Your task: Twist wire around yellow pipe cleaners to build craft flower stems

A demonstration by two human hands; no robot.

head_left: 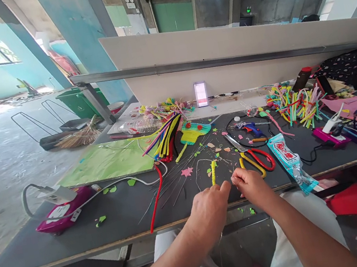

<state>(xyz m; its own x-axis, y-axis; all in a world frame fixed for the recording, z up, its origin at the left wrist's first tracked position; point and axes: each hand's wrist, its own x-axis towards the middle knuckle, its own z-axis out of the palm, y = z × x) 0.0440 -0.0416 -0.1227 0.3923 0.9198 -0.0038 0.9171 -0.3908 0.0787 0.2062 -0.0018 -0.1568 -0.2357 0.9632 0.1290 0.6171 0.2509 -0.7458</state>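
Observation:
My left hand [210, 206] is closed around the lower end of a yellow wrapped chenille stem [213, 172], which stands up above the fist. A thin wire [196, 171] loops up from beside that fist. My right hand [250, 183] is held just to the right in a pinch; whatever its fingertips grip is too small to make out. Right behind it lie scissors [254, 159] with yellow and red handles. A pink paper star [187, 172] and loose thin wires [174, 185] lie left of the yellow stem, on the dark tabletop [118, 222].
Bundles of coloured chenille stems [297, 103] lie at the back right. Nearby are a blue glue gun [252, 129], a blue snack wrapper [288, 160], green sheet [107, 160], red stem [156, 199], power strip [63, 213] and an upright phone [201, 94]. A white board [234, 40] stands behind.

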